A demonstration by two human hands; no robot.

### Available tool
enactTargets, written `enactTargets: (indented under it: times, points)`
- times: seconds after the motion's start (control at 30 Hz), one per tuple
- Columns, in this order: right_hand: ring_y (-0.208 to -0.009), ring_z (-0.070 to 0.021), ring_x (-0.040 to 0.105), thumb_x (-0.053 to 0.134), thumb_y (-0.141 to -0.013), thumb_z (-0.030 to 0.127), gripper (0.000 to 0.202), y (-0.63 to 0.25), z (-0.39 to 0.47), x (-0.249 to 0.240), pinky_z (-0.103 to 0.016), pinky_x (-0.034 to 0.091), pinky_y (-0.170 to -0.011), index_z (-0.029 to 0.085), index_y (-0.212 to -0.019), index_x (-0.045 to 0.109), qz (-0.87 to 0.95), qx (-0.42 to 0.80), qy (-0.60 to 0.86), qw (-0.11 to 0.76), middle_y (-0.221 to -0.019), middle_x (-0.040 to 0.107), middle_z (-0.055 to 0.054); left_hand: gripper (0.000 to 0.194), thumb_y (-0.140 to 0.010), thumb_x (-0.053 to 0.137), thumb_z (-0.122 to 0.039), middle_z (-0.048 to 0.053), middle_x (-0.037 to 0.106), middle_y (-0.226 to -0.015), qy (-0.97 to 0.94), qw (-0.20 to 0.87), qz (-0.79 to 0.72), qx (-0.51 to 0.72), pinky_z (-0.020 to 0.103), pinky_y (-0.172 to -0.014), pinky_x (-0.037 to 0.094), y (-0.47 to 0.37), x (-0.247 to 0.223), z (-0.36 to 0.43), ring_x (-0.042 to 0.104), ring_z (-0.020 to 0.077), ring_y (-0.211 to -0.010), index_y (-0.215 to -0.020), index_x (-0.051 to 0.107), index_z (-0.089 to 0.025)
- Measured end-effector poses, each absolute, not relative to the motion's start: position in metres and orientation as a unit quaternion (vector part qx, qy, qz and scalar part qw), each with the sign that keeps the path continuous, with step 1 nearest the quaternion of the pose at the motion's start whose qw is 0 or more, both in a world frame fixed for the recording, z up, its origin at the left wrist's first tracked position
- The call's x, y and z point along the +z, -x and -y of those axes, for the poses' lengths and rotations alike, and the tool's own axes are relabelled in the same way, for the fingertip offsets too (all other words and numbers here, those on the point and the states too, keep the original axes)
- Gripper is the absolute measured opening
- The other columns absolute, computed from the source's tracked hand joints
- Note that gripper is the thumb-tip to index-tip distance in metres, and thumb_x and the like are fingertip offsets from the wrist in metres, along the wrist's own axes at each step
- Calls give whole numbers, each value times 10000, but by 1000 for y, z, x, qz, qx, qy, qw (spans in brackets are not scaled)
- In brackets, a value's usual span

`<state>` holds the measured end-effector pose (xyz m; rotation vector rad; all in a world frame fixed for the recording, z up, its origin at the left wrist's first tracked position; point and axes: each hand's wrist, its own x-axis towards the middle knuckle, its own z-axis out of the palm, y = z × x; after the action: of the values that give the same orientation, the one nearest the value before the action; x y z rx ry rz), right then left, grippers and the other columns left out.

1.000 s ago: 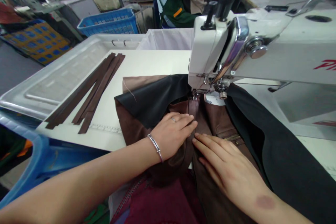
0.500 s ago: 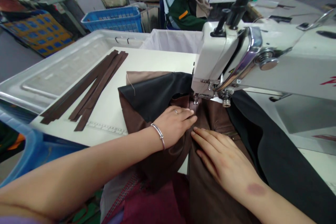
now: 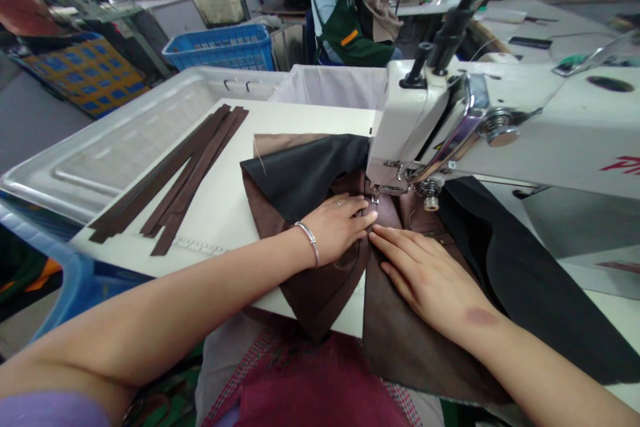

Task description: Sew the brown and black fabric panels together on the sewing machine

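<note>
Cloth [image 3: 425, 353] pressed down by left hand [image 3: 333, 233] and right hand [image 3: 433, 277].
Cloth spread on table [image 3: 305, 119], partly under presser foot [image 3: 374, 199]; both hands laid palm-down just before it, fingers extended, slightly apart.

Head-worn view faces forward and down, fairly close; the far background seems blurred.
</note>
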<state>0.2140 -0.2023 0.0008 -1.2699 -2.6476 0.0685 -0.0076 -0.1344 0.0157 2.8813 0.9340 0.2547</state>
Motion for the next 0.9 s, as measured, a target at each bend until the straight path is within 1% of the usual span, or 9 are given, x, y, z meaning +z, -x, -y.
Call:
enactTargets:
  times: [0.1,0.2,0.3,0.43,0.57,0.67,0.73,0.83,0.9]
  points:
    - [-1323,-227,368,406,-948,192,458,-215,208,-1,-428,373,-1072,171,-1406,403,901,18,422,102,-1467,392,-74,724,-870,527,-520,121,306,-1513,-968,98,-228,36,486,-1177,139,37,26,169,171,284,-1435,-1441,304,-136]
    - [-1358,-203,316,378,-893,62,529,-212,220,-3,-399,349,-1098,159,-1413,389,906,31,409,102,-1490,354,-72,933,-770,658,-431,87,202,-1554,-975,107,-192,-19,472,-1193,56,65,30,205,137,270,-1446,-1494,144,-146]
    - [-1342,-199,341,388,-860,41,572,-203,230,-2,-388,358,-1094,137,-1424,367,901,50,415,115,-1493,343,-93,880,-785,619,-263,79,185,-1557,-975,97,-195,-45,419,-1180,168,79,26,218,181,239,-1437,-1498,117,-142]
    - [-1326,-214,360,435,-869,125,560,-192,233,0,-410,346,-1101,119,-1424,363,886,66,435,145,-1478,367,-94,736,-842,497,-339,115,238,-1538,-983,120,-135,-17,393,-1105,329,77,25,199,307,257,-1381,-1477,204,-109]
    - [-1312,-211,377,453,-900,223,516,-189,233,0,-421,350,-1094,158,-1409,395,876,82,449,155,-1455,407,-70,684,-844,485,-319,141,304,-1510,-991,75,-112,21,426,-1109,311,73,30,173,313,260,-1378,-1457,262,-114]
    - [-1317,-226,369,448,-917,247,497,-189,235,-1,-438,344,-1092,167,-1406,405,877,77,448,156,-1455,406,-78,493,-851,482,-238,164,492,-1376,-996,41,-63,45,418,-1070,361,63,33,170,418,252,-1309,-1325,449,-107]
    - [-1310,-233,375,446,-922,244,477,-189,237,0,-439,347,-1087,171,-1392,429,877,71,448,160,-1445,417,-84,303,-873,461,-211,146,633,-1155,-997,28,-57,33,350,-916,475,53,36,179,583,224,-1078,-1135,570,-104]
    - [-1291,-234,393,458,-915,235,457,-189,239,0,-428,354,-1080,171,-1367,465,876,68,448,165,-1418,443,-91,191,-875,521,-301,87,659,-859,-995,2,-103,-15,329,-687,493,38,46,192,605,205,-759,-900,605,-131]
    - [-1284,-235,397,464,-912,238,452,-189,239,0,-425,352,-1080,167,-1359,476,878,67,444,165,-1404,455,-95,345,-855,552,-472,100,655,-916,-995,3,-99,-17,357,-745,477,33,52,187,599,233,-843,-921,607,-138]
